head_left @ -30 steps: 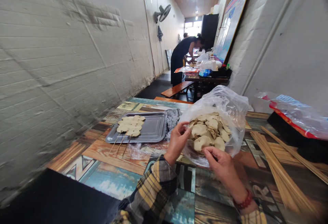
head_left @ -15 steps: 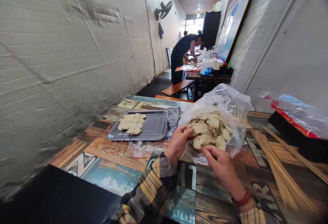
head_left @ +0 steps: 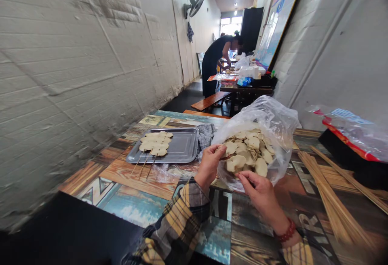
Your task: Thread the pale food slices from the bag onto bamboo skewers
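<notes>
We sit at a patterned table [head_left: 127,200] beside a painted brick wall, our two hands at the mouth of a clear plastic bag [head_left: 266,119] heaped with pale, flat food slices [head_left: 248,152]. Our left hand [head_left: 209,166] curls at the bag's near left edge, fingers pressed together on what looks like a thin skewer tip and a slice; we cannot tell which of the two the fingers actually pinch. Our right hand [head_left: 259,190] sits at the bag's front rim, fingertips closed on the plastic or on a slice at the edge, apparently to steady the bag and keep its mouth folded open toward us so the slices stay within reach.

To the left of the bag lies a metal tray [head_left: 182,152], and on its left half rest finished skewers [head_left: 154,144], their sticks overhanging the near rim, seemingly so they can be lifted by the bare ends. A grey cloth [head_left: 206,135] lies between tray and bag. On our right, a loose bundle of bamboo sticks [head_left: 327,192] lies fanned along the table, close to the right hand. Beyond it sits a red-edged plastic packet [head_left: 351,131].

Down the narrow room, another person [head_left: 215,65] in dark clothes bends over a far table [head_left: 245,89], well apart from our own hands. A wall fan [head_left: 194,5] hangs above.
</notes>
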The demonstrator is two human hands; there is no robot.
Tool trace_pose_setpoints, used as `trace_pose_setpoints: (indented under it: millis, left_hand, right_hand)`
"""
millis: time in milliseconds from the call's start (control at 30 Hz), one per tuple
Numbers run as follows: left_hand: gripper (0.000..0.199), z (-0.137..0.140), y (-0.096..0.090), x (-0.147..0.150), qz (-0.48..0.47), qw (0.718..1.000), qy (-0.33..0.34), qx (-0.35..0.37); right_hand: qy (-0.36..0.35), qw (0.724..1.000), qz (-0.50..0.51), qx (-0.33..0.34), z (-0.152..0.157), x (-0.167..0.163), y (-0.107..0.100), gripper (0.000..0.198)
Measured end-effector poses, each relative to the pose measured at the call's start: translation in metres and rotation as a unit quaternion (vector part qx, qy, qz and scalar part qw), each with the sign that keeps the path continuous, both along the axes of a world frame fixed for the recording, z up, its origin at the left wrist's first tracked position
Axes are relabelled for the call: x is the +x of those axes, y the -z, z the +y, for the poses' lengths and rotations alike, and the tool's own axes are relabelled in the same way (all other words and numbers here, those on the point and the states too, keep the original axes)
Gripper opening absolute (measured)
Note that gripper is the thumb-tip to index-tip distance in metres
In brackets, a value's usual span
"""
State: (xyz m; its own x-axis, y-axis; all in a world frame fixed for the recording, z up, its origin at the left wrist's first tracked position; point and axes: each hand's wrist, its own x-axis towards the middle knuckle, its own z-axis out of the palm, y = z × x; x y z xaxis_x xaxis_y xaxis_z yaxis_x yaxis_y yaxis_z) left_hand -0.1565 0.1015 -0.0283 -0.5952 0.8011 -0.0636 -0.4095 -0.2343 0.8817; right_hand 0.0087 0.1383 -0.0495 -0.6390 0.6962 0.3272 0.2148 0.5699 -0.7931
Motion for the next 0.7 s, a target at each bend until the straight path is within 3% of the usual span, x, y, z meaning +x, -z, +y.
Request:
trace_pose_setpoints:
  millis: [433,700]
  left_hand:
    - [0.032,-0.0004,0.0041,0.0023,0.061,0.998,0.029,0.002]
    - [0.037,-0.0007,0.0022,0.0038,-0.028,0.996,0.079,0.011]
  right_hand:
    - [0.008,1.0,0.002,-0.014,-0.0022,0.0008,-0.0049,0.037]
    - [0.033,0.998,0.014,-0.05,0.001,0.0009,-0.0039,0.038]
